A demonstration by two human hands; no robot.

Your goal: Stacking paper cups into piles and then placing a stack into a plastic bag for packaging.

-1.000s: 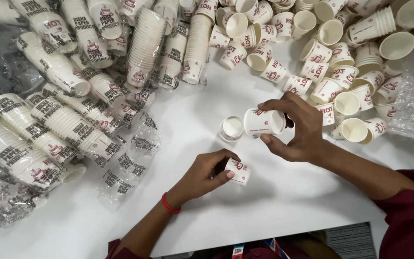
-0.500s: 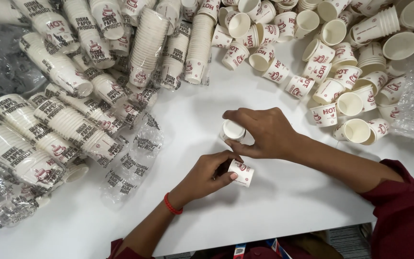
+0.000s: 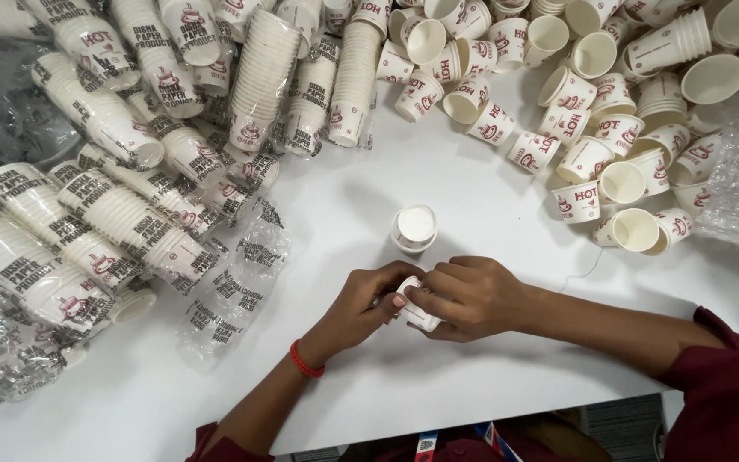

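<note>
- left hand (image 3: pixel 359 306) and right hand (image 3: pixel 464 295) both pinch one small paper cup (image 3: pixel 421 316), mostly hidden
- upside-down cup (image 3: pixel 415 227) just beyond on white tabletop (image 3: pixel 438 180)

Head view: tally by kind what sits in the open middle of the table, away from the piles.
hands: 2 (left hand, right hand)
held paper cup: 1
lone standing cup: 1
red wristband: 1
Total: 5

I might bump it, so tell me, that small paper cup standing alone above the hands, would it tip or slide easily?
The lone cup probably tips easily: it looks thin, empty paper. Being so light, it would likely slide on the smooth white table at a nudge. On its side it would probably roll in a curve, being tapered.
</note>
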